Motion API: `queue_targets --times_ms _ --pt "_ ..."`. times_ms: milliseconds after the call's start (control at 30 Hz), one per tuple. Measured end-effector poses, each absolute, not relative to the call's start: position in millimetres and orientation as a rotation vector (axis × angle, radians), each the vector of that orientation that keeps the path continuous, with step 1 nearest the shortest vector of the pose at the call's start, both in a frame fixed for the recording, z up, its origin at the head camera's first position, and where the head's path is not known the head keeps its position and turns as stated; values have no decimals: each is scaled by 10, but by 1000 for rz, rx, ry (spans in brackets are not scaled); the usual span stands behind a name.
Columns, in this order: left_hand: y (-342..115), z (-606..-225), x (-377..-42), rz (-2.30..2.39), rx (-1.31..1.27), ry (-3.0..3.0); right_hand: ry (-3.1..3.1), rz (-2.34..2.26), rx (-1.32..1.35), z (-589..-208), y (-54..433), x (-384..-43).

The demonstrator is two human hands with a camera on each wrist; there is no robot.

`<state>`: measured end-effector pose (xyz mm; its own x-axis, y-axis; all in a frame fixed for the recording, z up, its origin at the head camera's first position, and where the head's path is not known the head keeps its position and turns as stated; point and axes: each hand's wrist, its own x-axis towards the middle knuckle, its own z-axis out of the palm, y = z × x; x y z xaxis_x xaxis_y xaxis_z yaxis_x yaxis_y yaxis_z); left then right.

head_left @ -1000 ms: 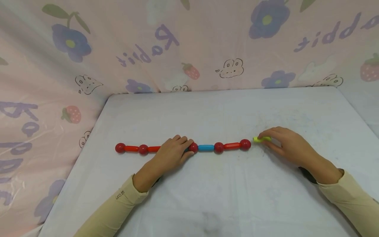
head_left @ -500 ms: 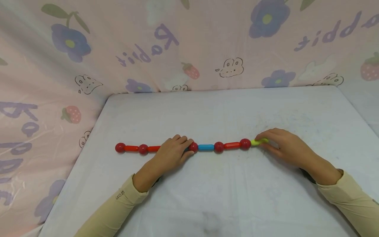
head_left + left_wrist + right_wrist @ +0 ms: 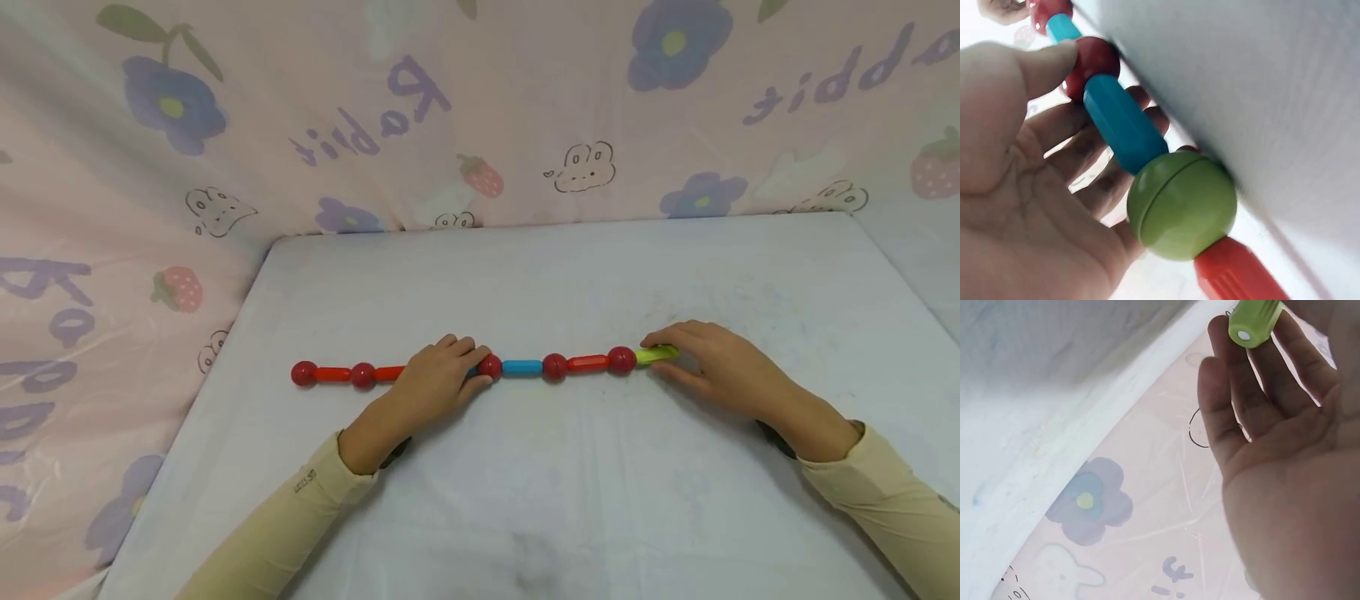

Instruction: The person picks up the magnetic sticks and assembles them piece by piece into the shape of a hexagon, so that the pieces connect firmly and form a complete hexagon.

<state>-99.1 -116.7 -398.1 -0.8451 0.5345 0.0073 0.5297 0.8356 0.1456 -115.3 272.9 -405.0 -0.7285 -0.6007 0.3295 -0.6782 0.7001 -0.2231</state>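
Observation:
A straight chain of red balls and coloured rods lies across the white table in the head view. My left hand (image 3: 438,379) holds it near the middle, thumb on a red ball (image 3: 1099,61), fingers behind a blue rod (image 3: 1124,125). Beneath that hand a green ball (image 3: 1182,206) joins a red rod (image 3: 1235,275), mostly hidden from the head view. At the chain's right end my right hand (image 3: 723,367) holds a yellow-green rod (image 3: 651,357) between thumb and fingers, its left end against the last red ball (image 3: 622,360). The rod's outer end shows a white dot.
The white table (image 3: 555,500) has faint smudges toward its right side. Behind and to the left hangs a pink sheet (image 3: 510,100) printed with flowers, rabbits and strawberries, meeting the table's far edge.
My right hand has brought the yellow-green rod left, from a small gap to meeting the end red ball, and its fingers have shifted on it. The left hand keeps its place on the chain.

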Motion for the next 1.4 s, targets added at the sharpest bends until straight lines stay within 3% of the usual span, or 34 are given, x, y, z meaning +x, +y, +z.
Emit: queue_targets --times_ms 933,1400 --pt "-889 -3875 -1728 46 611 3070 -2842 545 680 -3989 2537 -1291" --pt "-743 -3858 -1907 77 529 3055 -2952 639 515 -3950 2478 -1283"
